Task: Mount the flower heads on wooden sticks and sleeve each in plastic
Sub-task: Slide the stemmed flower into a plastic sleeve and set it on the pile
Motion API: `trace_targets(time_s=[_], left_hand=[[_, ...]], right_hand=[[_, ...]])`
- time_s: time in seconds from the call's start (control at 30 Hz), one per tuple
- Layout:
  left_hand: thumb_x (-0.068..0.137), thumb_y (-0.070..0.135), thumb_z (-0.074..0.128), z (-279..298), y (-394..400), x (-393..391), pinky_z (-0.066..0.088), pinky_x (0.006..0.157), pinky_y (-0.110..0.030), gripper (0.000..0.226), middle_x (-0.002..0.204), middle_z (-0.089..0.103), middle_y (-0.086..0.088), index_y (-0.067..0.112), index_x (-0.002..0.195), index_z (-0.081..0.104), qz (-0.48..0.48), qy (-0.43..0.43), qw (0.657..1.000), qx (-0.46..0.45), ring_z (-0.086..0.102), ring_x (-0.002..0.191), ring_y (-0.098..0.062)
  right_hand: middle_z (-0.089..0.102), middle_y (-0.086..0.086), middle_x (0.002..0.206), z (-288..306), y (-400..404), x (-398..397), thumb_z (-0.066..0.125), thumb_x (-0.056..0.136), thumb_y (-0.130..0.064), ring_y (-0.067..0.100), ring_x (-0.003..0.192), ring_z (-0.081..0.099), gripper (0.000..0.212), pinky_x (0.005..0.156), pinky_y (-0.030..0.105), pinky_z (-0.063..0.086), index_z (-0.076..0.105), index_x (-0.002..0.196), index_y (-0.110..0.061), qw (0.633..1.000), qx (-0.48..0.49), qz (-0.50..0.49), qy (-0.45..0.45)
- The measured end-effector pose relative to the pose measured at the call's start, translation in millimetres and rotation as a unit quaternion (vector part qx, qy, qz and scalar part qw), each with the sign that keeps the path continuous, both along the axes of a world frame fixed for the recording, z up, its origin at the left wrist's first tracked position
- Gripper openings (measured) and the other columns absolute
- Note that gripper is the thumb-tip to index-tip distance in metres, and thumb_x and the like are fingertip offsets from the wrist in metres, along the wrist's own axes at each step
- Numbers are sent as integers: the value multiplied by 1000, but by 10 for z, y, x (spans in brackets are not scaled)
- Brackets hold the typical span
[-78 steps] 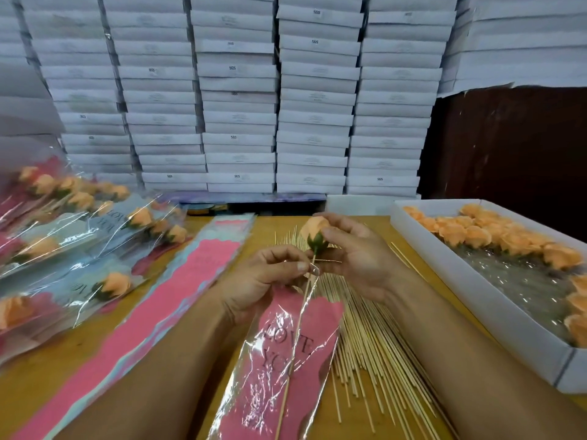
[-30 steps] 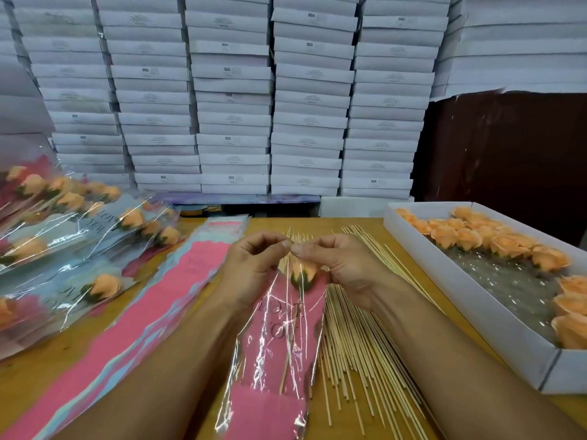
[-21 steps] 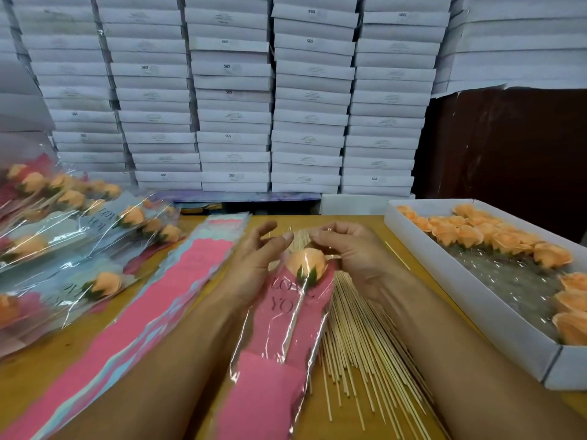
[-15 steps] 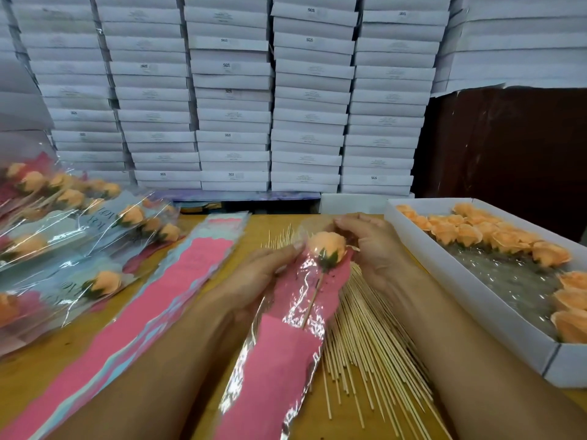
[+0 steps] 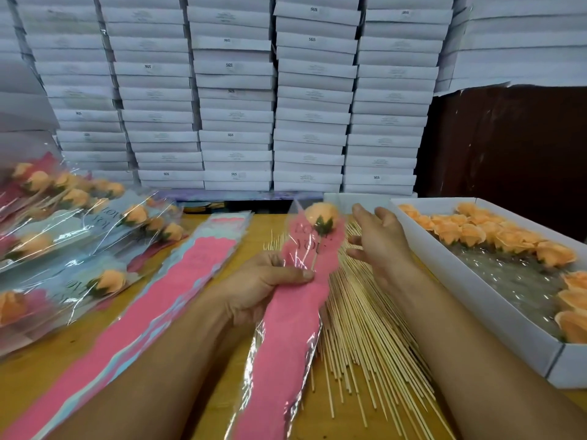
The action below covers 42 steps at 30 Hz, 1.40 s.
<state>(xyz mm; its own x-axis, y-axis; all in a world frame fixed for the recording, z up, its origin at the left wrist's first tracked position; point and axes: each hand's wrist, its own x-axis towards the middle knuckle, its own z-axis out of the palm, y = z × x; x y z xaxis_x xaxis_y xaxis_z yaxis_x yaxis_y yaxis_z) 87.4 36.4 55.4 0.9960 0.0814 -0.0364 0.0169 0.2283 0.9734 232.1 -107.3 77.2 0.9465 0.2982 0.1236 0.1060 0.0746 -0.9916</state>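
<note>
left hand [image 5: 266,282] pinches the sleeved flower [image 5: 319,217] mid-sleeve above the sticks [image 5: 359,315], right hand [image 5: 379,236] relaxed and empty beside it; best lay it gently on the finished pile [image 5: 79,236] without creasing plastic.

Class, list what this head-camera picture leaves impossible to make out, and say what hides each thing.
1. Small print on the stacked white boxes: too small and blurred.
2. Lower end of the stick inside the pink sleeve: hidden by its pink panel and the left hand.
3. Sleeved flowers at far left: cut off by the edge.
4. Flower tray: near corner cut off at right.
</note>
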Motion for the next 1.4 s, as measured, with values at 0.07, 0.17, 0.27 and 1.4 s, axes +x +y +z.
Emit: trace_targets(time_s=[0.07, 0.17, 0.27, 1.4], left_hand=[[74, 1, 72, 9, 17, 24, 60, 59, -33, 14, 81, 74, -17, 7, 84, 79, 53, -30, 998, -21, 73, 65, -25], [72, 5, 72, 27, 31, 46, 60, 61, -34, 17, 85, 74, -18, 6, 87, 78, 111, -58, 991, -36, 72, 66, -25], [72, 7, 71, 47, 29, 36, 58, 56, -31, 25, 79, 73, -17, -3, 95, 71, 162, -64, 984, -46, 71, 61, -24], [75, -3, 74, -41, 140, 50, 61, 63, -32, 39, 96, 73, -25, -6, 113, 66, 64, -12, 996, -54, 75, 74, -28]], right_hand=[[63, -1, 89, 5, -7, -56, 56, 101, -38, 13, 70, 60, 41, 61, 33, 58, 63, 119, -2, 998, -44, 40, -7], [67, 7, 68, -6, -30, -156, 62, 98, -44, 14, 53, 58, 42, 48, 28, 50, 72, 86, -5, 972, -108, 208, 33], [70, 6, 73, -7, -62, -248, 69, 92, -44, 14, 58, 62, 37, 46, 24, 48, 74, 87, -8, 909, -184, 372, 21], [65, 6, 60, -60, 99, -354, 73, 91, -12, 8, 44, 51, 11, 38, 20, 41, 73, 86, -1, 967, -74, 242, 20]])
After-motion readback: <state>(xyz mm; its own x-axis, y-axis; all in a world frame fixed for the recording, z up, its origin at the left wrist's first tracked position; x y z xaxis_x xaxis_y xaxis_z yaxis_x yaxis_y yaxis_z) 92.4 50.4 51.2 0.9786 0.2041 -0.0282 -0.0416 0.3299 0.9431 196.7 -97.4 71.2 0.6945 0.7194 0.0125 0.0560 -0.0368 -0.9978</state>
